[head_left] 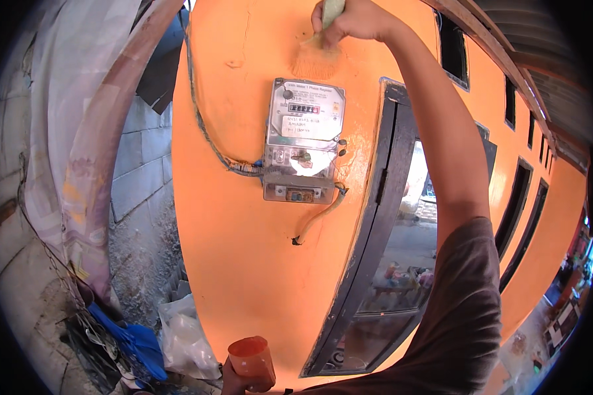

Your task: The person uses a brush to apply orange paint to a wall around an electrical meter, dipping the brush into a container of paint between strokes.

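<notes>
High on the orange wall (244,263), my right hand (356,25) grips a paintbrush (317,56) by its pale green handle. Its wide bristles, coloured with orange paint, lie against the wall just above an electricity meter (304,131). The meter is a grey box with a clear cover, fixed to the wall. Low in the view, my left hand (232,380) is closed around an orange plastic cup (252,363), held upright; most of that hand is cut off or behind the cup. What the cup contains cannot be made out.
A dark cable (207,131) runs down the wall into the meter's left side; a short cable (323,214) leaves its lower right. Right of it stands a dark-framed glass door (375,263). At left hang a pale curtain (79,131), a white plastic bag (184,336) and blue sheeting (135,342).
</notes>
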Tool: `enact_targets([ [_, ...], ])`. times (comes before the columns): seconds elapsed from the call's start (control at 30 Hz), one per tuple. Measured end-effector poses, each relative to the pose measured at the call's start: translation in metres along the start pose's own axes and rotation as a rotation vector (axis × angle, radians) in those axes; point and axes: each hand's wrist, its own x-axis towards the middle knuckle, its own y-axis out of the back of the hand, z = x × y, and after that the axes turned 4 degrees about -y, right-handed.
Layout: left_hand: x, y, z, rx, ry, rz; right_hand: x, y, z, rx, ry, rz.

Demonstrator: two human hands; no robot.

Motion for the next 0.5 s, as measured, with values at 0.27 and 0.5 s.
enact_targets([
  [0.27,0.007,0.021,-0.035,-0.138,0.017,0.013,0.038,0.026,0.003,-0.352,0.391,0.549],
  [0.5,-0.002,0.013,-0.031,-0.082,0.066,0.021,-0.033,0.010,-0.044,-0.065,0.376,0.792],
])
